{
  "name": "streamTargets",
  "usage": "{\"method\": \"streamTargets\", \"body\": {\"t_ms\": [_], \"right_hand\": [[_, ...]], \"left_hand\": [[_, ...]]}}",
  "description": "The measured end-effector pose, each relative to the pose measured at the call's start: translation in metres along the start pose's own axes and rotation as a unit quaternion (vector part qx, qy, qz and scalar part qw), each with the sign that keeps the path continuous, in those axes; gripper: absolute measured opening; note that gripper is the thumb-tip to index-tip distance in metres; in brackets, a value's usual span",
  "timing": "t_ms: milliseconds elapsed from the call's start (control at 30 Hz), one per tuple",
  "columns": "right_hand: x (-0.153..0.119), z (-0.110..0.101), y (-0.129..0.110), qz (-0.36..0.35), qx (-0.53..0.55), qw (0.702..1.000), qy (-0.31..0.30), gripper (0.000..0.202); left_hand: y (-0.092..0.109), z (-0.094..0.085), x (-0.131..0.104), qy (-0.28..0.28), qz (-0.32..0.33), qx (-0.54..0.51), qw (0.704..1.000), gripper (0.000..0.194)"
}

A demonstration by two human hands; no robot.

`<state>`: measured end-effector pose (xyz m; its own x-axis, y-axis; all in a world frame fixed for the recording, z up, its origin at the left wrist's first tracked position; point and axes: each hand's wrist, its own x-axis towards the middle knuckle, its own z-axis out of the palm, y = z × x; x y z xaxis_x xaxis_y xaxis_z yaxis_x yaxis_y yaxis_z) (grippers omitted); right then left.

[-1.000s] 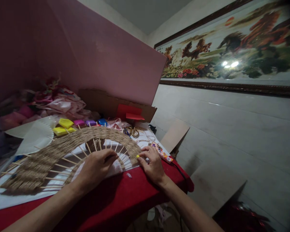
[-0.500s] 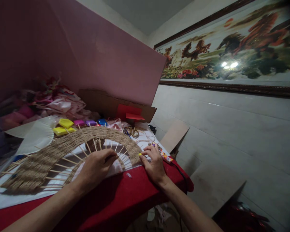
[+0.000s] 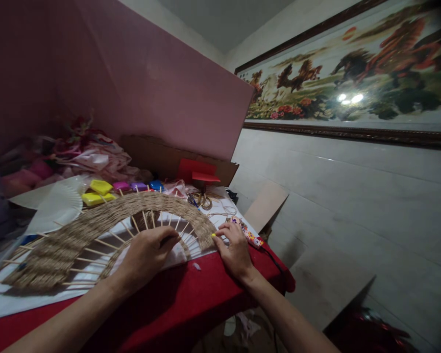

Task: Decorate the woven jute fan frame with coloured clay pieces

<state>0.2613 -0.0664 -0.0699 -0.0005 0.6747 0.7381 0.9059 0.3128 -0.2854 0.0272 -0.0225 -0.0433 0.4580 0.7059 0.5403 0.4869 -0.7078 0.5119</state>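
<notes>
A fan-shaped weaving (image 3: 95, 225) of brown twine over thin wooden sticks (image 3: 105, 243) arches across a white sheet. My left hand (image 3: 149, 252) is over its inner side, thumb and fingers pinched by the sticks; whatever they hold is hidden. At the right end of the woven band, my right hand (image 3: 235, 249) pinches a small yellow piece (image 3: 213, 235) between thumb and finger, beside the twine edge. A ball of brown twine (image 3: 144, 220) shows behind the sticks.
Yellow packets (image 3: 97, 198), other coloured packets and a white pleated fan (image 3: 59, 206) lie behind the weaving. Scissors (image 3: 206, 201) rest farther back. A flower-patterned object (image 3: 253, 238) with a dark cord is right of my right hand. Red cloth (image 3: 191, 294) covers the table's front edge.
</notes>
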Motion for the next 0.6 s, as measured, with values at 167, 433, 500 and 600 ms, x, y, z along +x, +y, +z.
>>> {"method": "streamTargets", "body": {"t_ms": [167,433,500,600], "right_hand": [[-0.0008,0.0013,0.0000,-0.009,-0.011,1.000,-0.014,0.009],[-0.0014,0.0004,0.0029,-0.011,0.012,1.000,-0.007,0.013],[-0.0013,-0.0001,0.0033,0.005,0.012,1.000,-0.004,0.008],[-0.0010,-0.0011,0.0026,0.014,0.011,1.000,-0.008,0.006]], "left_hand": [[-0.0033,0.0018,0.0000,-0.007,-0.006,-0.005,1.000,0.017],[-0.0040,0.0023,-0.0006,-0.007,0.000,0.005,1.000,0.018],[-0.0035,0.0019,-0.0004,-0.006,0.000,0.006,1.000,0.017],[-0.0034,0.0015,-0.0003,-0.008,0.003,0.006,1.000,0.018]]}}
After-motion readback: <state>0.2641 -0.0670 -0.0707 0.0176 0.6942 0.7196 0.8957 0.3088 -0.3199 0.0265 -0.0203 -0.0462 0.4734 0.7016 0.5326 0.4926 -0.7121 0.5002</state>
